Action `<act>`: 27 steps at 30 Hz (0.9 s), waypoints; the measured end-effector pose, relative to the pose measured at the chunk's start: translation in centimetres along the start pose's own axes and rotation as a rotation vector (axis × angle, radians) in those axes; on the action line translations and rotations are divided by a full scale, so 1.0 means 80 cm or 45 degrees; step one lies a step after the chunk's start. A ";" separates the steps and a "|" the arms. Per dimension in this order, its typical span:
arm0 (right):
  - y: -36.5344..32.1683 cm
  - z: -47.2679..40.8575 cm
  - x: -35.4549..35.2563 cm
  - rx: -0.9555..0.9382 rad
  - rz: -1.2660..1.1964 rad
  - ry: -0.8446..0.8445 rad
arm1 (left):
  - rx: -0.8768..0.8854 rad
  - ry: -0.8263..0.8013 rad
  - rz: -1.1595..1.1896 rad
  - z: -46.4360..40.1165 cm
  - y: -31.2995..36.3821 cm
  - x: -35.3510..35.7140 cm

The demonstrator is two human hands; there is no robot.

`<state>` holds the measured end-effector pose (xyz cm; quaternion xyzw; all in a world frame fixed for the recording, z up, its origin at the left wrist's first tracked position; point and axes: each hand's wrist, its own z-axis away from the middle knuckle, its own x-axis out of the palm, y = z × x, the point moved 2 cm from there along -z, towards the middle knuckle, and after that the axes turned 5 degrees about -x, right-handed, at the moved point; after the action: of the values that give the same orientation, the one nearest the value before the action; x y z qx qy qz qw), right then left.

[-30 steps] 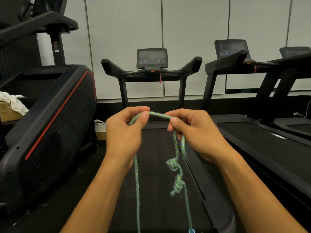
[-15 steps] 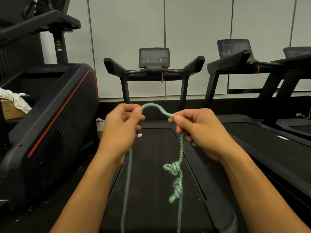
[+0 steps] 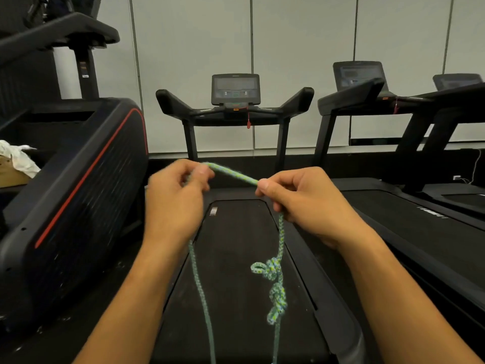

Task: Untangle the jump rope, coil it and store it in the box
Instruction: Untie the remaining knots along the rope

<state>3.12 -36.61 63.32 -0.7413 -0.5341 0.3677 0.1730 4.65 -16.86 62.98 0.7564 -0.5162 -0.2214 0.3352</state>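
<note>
Green-and-blue braided jump rope (image 3: 280,232) spans the middle of the frame, stretched in a short slanting run between two raised hands. At centre left, the left hand (image 3: 174,203) pinches the rope between thumb and curled fingers; this hand looks slightly blurred, so the exact finger placement is hard to read. From under it one strand drops straight down to the bottom edge of the frame. At centre right, the right hand (image 3: 304,203) grips the rope with thumb tip pressed against the forefinger, the other fingers curled round the strand. Below this hand the rope hangs down the lower middle of the frame and carries a knot (image 3: 270,267) with a small loop sticking out to the left, then a second tangle (image 3: 277,300) just beneath it, before trailing out of the bottom edge.

Behind the hands a black treadmill (image 3: 236,258) runs up the centre of the frame, its console at upper centre. More treadmills fill the right side. A black machine with a red stripe (image 3: 86,174) occupies the left, and a white cloth (image 3: 18,158) lies at the far left edge.
</note>
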 end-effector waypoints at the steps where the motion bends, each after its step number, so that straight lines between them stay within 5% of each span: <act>1: -0.001 0.000 -0.003 0.004 -0.008 0.001 | -0.039 0.079 0.083 -0.003 0.001 -0.007; 5: -0.006 0.001 0.000 -0.025 -0.016 -0.039 | -0.128 0.203 0.232 -0.009 -0.002 -0.015; 22: -0.007 -0.002 0.016 0.011 -0.185 0.077 | -0.203 -0.564 0.100 0.025 0.001 0.030; 27: -0.007 -0.001 0.014 0.024 -0.162 0.079 | -0.110 -0.528 0.051 0.026 0.001 0.031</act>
<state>3.00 -35.38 63.31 -0.7153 -0.5709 0.3380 0.2195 4.06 -19.74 61.65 0.6690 -0.5793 -0.3876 0.2582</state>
